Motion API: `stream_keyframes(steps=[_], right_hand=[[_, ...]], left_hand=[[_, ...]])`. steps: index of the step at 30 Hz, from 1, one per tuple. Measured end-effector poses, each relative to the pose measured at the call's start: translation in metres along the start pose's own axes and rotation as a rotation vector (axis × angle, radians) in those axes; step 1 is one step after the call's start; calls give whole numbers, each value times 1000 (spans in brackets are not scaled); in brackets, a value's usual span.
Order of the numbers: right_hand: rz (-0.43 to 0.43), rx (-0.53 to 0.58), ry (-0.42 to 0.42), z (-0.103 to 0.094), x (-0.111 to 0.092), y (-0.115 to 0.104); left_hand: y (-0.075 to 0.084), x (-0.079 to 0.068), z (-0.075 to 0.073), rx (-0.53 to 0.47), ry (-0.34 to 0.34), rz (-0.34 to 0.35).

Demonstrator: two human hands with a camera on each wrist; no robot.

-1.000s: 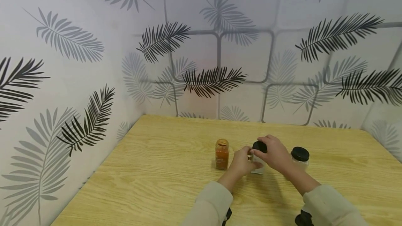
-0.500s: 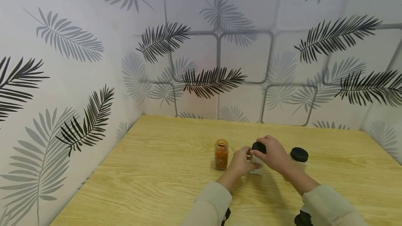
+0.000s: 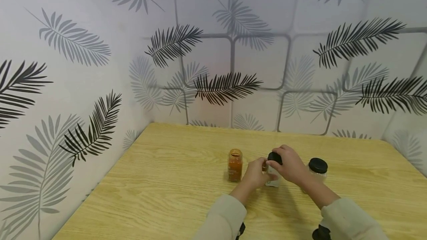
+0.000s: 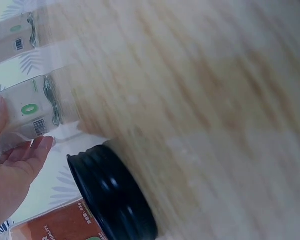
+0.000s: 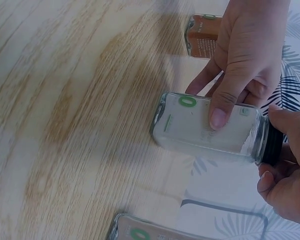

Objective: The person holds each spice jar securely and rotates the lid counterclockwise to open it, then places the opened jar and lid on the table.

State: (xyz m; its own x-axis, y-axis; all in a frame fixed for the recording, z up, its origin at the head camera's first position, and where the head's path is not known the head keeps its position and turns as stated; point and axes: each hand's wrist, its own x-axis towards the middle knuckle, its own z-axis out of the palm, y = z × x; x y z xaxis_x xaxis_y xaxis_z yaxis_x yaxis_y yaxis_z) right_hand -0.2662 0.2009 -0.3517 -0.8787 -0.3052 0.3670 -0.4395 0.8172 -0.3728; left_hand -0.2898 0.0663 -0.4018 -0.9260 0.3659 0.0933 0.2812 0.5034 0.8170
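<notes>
A square clear glass jar of white powder (image 5: 210, 135) with a black screw lid (image 3: 275, 157) stands upright on the table between the hands. The left hand (image 3: 256, 175) grips its body, thumb flat along one side in the right wrist view. The right hand (image 3: 290, 164) holds the lid from above, fingers and thumb around its edge. The lid sits on the jar's neck. To the left stands a lidless jar of orange-red powder (image 3: 235, 167). A loose black lid (image 4: 112, 192) lies on the table near it in the left wrist view.
Right of the hands stands another jar with a black lid (image 3: 318, 165), partly hidden behind the right forearm. The wood-grain table (image 3: 160, 180) meets a leaf-patterned wall (image 3: 213, 62) at the back and left. Dark wrist gear (image 3: 321, 232) shows by the right sleeve.
The right fingers shift slightly on the lid while the left hand keeps its grip on the jar. The other jars stay in place.
</notes>
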Motion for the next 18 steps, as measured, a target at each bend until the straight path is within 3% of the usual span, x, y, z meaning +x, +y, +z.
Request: stream_keyframes(steps=[18], right_hand=[[-28, -25, 34, 1, -1, -2]], left_hand=[[-1, 1, -2, 61, -12, 27]])
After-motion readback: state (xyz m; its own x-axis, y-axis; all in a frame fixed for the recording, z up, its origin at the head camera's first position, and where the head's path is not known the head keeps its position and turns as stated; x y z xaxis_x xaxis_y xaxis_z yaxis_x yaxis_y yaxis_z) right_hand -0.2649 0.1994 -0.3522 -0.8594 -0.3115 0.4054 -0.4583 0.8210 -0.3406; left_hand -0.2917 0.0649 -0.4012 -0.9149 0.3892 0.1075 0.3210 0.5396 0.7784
